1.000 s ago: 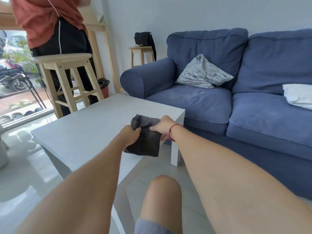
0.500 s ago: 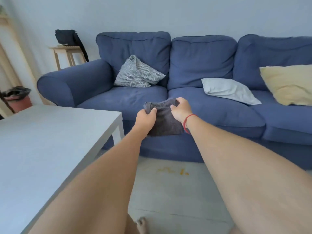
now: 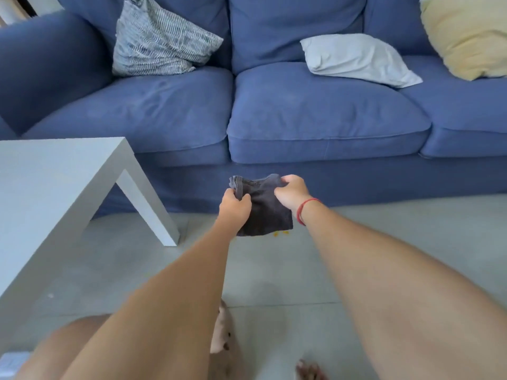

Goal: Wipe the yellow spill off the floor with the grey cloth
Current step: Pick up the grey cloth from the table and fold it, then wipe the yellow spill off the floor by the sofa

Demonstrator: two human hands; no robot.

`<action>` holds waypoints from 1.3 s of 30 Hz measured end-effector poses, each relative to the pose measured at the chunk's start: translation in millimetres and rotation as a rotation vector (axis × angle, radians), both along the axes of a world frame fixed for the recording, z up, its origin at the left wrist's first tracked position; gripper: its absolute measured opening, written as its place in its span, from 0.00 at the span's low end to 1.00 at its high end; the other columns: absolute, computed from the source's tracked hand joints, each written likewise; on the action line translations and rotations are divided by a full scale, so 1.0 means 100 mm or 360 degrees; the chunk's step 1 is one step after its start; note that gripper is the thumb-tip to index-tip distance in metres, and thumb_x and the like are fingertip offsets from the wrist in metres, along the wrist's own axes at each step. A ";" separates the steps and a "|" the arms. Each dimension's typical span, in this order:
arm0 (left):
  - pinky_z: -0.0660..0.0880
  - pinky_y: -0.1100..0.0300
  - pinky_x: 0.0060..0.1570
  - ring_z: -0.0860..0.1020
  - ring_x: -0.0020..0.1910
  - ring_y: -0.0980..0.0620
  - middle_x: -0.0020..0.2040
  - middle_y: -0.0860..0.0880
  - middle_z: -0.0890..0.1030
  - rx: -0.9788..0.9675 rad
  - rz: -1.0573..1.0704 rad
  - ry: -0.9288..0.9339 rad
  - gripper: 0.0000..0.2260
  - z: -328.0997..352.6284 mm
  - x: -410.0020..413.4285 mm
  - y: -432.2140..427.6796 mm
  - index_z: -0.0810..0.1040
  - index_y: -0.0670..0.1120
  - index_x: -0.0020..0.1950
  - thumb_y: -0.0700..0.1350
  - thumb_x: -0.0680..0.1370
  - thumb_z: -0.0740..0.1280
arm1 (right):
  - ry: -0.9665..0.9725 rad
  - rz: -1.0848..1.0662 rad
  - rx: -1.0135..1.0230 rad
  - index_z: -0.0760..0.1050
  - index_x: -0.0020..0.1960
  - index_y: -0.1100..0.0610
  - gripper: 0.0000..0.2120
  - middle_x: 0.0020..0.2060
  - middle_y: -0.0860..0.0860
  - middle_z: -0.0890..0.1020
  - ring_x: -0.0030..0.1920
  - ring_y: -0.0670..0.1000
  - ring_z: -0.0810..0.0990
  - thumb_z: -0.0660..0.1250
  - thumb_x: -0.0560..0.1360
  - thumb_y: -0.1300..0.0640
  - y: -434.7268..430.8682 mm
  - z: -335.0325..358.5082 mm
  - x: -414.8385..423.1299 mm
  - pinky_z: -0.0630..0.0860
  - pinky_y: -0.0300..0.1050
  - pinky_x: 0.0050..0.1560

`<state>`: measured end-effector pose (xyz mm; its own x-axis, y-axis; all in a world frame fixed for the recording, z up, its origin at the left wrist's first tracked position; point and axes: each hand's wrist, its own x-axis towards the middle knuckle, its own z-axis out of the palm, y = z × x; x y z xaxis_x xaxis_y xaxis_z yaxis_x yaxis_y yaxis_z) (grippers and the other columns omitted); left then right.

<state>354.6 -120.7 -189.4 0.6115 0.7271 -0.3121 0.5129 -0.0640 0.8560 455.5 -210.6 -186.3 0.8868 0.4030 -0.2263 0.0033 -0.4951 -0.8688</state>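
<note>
Both hands hold the dark grey cloth (image 3: 264,208) out in front of me, above the pale floor. My left hand (image 3: 235,206) grips its left edge and my right hand (image 3: 290,193), with a red band at the wrist, grips its upper right corner. The cloth hangs folded between them. A small bit of the yellow spill (image 3: 280,233) shows on the floor just under the cloth's lower edge, close to the sofa's base; most of it is hidden behind the cloth.
A blue sofa (image 3: 315,116) runs across the back with a striped cushion (image 3: 162,42), a white pillow (image 3: 356,58) and a yellow pillow (image 3: 466,37). A white low table (image 3: 49,193) stands at the left, its leg near the spill. My bare feet (image 3: 222,335) are below.
My view has tilted down toward the floor. Both hands have lowered the cloth from in front of the sofa seat to just above the yellow spill, which it now mostly covers.
</note>
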 end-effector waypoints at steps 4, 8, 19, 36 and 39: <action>0.71 0.53 0.58 0.74 0.60 0.43 0.58 0.45 0.76 -0.0099 -0.0061 0.0128 0.15 -0.52 0.14 0.09 0.70 0.44 0.65 0.46 0.80 0.61 | 0.0093 -0.0063 -0.0072 0.78 0.44 0.60 0.08 0.39 0.54 0.77 0.42 0.55 0.74 0.60 0.71 0.67 0.04 -0.59 0.13 0.70 0.43 0.42; 0.72 0.53 0.60 0.75 0.56 0.45 0.59 0.45 0.77 -0.0228 -0.0093 0.0215 0.16 -0.96 0.28 0.10 0.69 0.45 0.67 0.45 0.80 0.61 | 0.0224 -0.0183 -0.0087 0.74 0.60 0.59 0.16 0.54 0.56 0.80 0.49 0.54 0.77 0.61 0.73 0.66 0.05 -1.08 0.18 0.75 0.45 0.52; 0.74 0.48 0.62 0.75 0.61 0.40 0.62 0.41 0.76 -0.0365 -0.0152 0.0487 0.16 -2.00 0.53 0.14 0.69 0.44 0.67 0.44 0.80 0.63 | 0.0371 -0.0255 -0.0244 0.69 0.62 0.59 0.17 0.56 0.59 0.79 0.55 0.60 0.78 0.58 0.75 0.67 0.12 -2.04 0.31 0.74 0.48 0.53; 0.40 0.47 0.76 0.36 0.79 0.46 0.79 0.43 0.36 0.0298 -0.0172 0.1072 0.34 -3.07 0.52 0.24 0.40 0.45 0.80 0.57 0.81 0.53 | -0.0339 0.0501 -0.1090 0.49 0.78 0.52 0.32 0.78 0.56 0.42 0.78 0.57 0.43 0.54 0.79 0.42 0.06 -3.09 0.08 0.45 0.59 0.76; 0.35 0.44 0.74 0.32 0.77 0.48 0.78 0.46 0.31 0.0262 -0.0135 0.1160 0.38 -3.17 0.59 0.29 0.33 0.46 0.79 0.61 0.80 0.51 | -0.0336 0.0534 -0.1103 0.42 0.78 0.49 0.37 0.77 0.56 0.37 0.77 0.58 0.36 0.51 0.76 0.35 0.11 -3.25 0.04 0.38 0.61 0.75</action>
